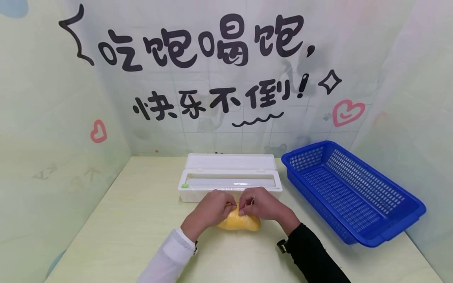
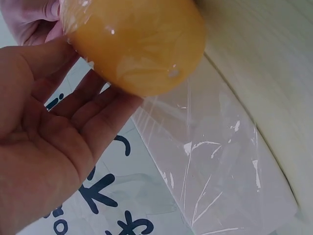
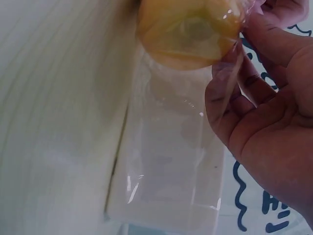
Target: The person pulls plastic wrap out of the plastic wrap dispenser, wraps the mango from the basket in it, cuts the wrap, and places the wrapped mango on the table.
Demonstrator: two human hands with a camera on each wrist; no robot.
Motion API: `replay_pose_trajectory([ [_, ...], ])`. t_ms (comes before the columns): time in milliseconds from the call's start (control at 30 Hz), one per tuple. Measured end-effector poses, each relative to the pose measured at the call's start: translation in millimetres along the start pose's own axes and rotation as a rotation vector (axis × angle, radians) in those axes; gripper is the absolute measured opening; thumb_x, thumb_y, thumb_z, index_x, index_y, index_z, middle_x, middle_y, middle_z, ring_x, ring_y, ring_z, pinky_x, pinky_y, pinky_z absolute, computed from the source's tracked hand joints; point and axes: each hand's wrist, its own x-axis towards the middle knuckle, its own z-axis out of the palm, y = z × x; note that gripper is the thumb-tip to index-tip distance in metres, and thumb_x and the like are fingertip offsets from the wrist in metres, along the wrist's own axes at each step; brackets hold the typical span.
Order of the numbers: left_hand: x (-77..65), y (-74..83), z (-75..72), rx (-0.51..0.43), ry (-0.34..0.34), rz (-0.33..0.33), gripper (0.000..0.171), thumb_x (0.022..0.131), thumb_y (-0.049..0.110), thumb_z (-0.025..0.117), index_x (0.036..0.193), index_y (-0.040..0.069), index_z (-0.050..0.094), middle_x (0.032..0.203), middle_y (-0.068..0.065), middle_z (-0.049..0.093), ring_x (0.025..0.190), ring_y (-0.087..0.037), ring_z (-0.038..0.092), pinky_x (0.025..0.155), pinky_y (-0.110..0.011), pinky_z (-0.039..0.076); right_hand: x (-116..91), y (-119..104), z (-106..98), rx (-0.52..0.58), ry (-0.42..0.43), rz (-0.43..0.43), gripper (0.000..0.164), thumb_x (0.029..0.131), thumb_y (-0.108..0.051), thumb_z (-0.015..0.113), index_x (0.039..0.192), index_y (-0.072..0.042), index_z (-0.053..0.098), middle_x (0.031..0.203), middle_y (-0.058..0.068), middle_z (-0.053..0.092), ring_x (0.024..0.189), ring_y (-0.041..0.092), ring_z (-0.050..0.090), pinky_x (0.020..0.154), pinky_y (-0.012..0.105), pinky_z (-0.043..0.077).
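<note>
A smooth, rounded yellow thing point(image 1: 241, 221), like a fruit or vegetable, sits under clear cling film point(image 2: 195, 152) in front of a white cling film dispenser point(image 1: 230, 157). My left hand point(image 1: 214, 208) pinches the film at the yellow thing's upper left, its other fingertips against the side in the left wrist view. Opposite it, my right hand point(image 1: 263, 203) pinches film at the upper right. The two hands nearly meet over the top. Film spreads from the yellow thing across the dispenser's front in both wrist views.
The dispenser's lid stands raised at the back, showing the film roll point(image 1: 231, 182) and a small green slider point(image 1: 185, 185) at the left. A blue plastic basket point(image 1: 357, 224) stands on the right of the pale table point(image 1: 131, 220). A printed backdrop point(image 1: 226, 137) closes off the back.
</note>
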Motion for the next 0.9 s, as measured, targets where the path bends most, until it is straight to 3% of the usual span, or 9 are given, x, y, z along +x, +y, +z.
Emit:
replay_pose_trajectory([
  [133, -1.6, 0.8, -5.3, -0.055, -0.079, -0.008, 0.013, 0.092, 0.020, 0.073, 0.092, 0.009, 0.081, 0.085, -0.001, 0.076, 0.067, -0.006, 0.060, 0.063, -0.021, 0.049, 0, 5, -1, 0.054, -0.004, 0.023, 0.011, 0.082, -0.014, 0.083, 0.075, -0.016, 0.074, 0.081, -0.007, 0.070, 0.078, 0.005, 0.060, 0.068, 0.022, 0.051],
  [233, -4.9, 4.5, -9.5, -0.069, -0.132, -0.032, 0.028, 0.086, 0.030, 0.080, 0.100, 0.007, 0.080, 0.093, -0.004, 0.078, 0.067, -0.007, 0.056, 0.061, -0.021, 0.046, 0, 5, -2, 0.053, 0.008, 0.058, 0.011, 0.081, -0.016, 0.084, 0.075, -0.014, 0.075, 0.079, -0.006, 0.070, 0.074, 0.006, 0.060, 0.064, 0.022, 0.051],
  [300, -7.2, 7.9, -9.9, -0.019, -0.134, -0.043, 0.041, 0.075, 0.036, 0.088, 0.104, 0.008, 0.080, 0.101, -0.003, 0.078, 0.078, -0.010, 0.059, 0.069, -0.024, 0.050, -1, 5, -2, 0.054, 0.019, 0.092, 0.013, 0.080, -0.017, 0.085, 0.075, -0.013, 0.074, 0.077, -0.005, 0.070, 0.070, 0.006, 0.060, 0.060, 0.021, 0.051],
  [433, -9.9, 16.1, -5.2, 0.172, -0.119, -0.027, 0.057, 0.057, 0.039, 0.098, 0.101, 0.010, 0.076, 0.091, 0.003, 0.073, 0.086, -0.017, 0.061, 0.079, -0.031, 0.052, -1, 5, -1, 0.076, 0.037, 0.156, 0.016, 0.078, -0.017, 0.087, 0.075, -0.011, 0.073, 0.074, -0.002, 0.070, 0.064, 0.008, 0.059, 0.055, 0.022, 0.050],
  [567, -9.6, 22.5, 1.3, 0.329, -0.098, 0.006, 0.057, 0.056, 0.033, 0.098, 0.096, 0.011, 0.064, 0.081, 0.000, 0.062, 0.074, -0.018, 0.056, 0.067, -0.031, 0.050, -2, 4, -1, 0.057, 0.048, 0.174, 0.016, 0.079, -0.017, 0.086, 0.074, -0.011, 0.072, 0.073, -0.002, 0.068, 0.063, 0.009, 0.057, 0.053, 0.022, 0.047],
  [700, -8.8, 21.2, 2.6, 0.343, -0.085, 0.005, 0.047, 0.062, 0.026, 0.094, 0.093, 0.012, 0.062, 0.078, 0.000, 0.060, 0.070, -0.017, 0.054, 0.061, -0.030, 0.047, -3, -5, -2, -0.048, 0.053, 0.159, 0.014, 0.083, -0.018, 0.083, 0.074, -0.012, 0.074, 0.074, -0.006, 0.067, 0.067, 0.007, 0.056, 0.056, 0.022, 0.046],
  [900, -5.5, 7.2, 0.0, 0.231, -0.089, 0.001, 0.042, 0.064, 0.026, 0.089, 0.098, 0.013, 0.069, 0.082, 0.004, 0.064, 0.069, -0.011, 0.052, 0.063, -0.027, 0.046, -9, -32, -2, -0.367, 0.023, 0.064, 0.020, 0.093, -0.027, 0.072, 0.081, -0.011, 0.076, 0.086, -0.003, 0.070, 0.081, 0.013, 0.063, 0.073, 0.030, 0.053],
])
